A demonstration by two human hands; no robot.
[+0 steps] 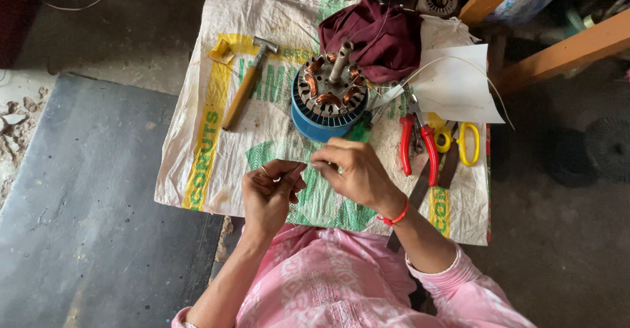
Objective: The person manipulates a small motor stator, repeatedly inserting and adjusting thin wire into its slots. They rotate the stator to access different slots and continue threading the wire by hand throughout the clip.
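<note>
Head view looks straight down on a low bench covered by a white woven sack (197, 170) with yellow and green print. Near the front edge of the bench, the left hand (269, 193) and the right hand (354, 170) meet just in front of the motor stator (328, 98). Both hands are pinched narrow, fingertips close together; what they pinch is too thin to make out (possibly a fine wire, but I cannot tell). A ring sits on a left finger, and a red thread bangle (395, 218) circles the right wrist.

That stator stands at the middle of the bench, a blue round body with copper coils set in a slotted metal ring and a grey shaft rising from its centre. Behind it, toward the back edge, lies a bunched maroon cloth (384, 36). A hammer (244, 88) with a wooden handle lies near the left edge, its head pointing to the back. At the right side lie red-handled pliers (417, 144), yellow-handled scissors (462, 143) just beside them, and a white sheet of paper (459, 85) at the back right corner. Pink sleeves fill the bottom of the picture.
</note>
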